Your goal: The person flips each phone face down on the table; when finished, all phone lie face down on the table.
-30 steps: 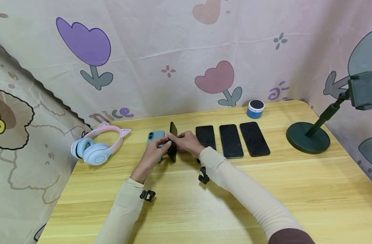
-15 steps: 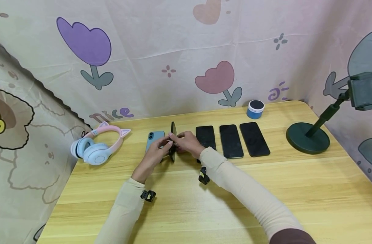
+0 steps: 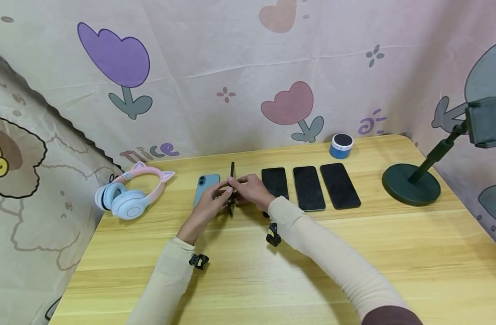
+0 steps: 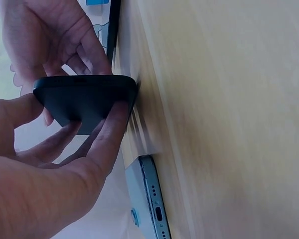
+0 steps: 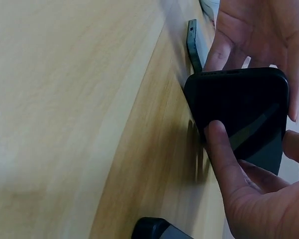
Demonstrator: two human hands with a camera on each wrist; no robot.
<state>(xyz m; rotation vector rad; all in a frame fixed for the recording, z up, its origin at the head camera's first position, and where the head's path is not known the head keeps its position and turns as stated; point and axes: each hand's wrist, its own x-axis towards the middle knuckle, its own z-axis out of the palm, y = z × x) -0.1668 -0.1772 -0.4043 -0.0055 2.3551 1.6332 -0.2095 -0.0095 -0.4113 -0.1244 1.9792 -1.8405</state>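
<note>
Both hands hold a black smartphone (image 3: 232, 171) on its long edge, seen almost edge-on in the head view. My left hand (image 3: 208, 199) grips it from the left, thumb at the upper edge and fingers against one face in the left wrist view. My right hand (image 3: 252, 190) grips it from the right, fingertips on the dark glossy face (image 5: 239, 107) in the right wrist view. The lower long edge is at or close to the tabletop; I cannot tell if it touches. A light-blue phone (image 3: 207, 181) lies camera side up beside the left hand, partly covered by it.
Several dark phones lie in a row to the right, among them a black phone (image 3: 308, 188) and another (image 3: 340, 186). Cat-ear headphones (image 3: 132, 198) rest at the left. A blue-and-white round speaker (image 3: 341, 146) and a green phone stand (image 3: 411, 184) occupy the back right of the wooden table (image 3: 248, 280).
Between both hands, the black phone has turned slightly, from showing some of its face to nearly edge-on in the head view. The hands have shifted very little; the other phones stay put.
</note>
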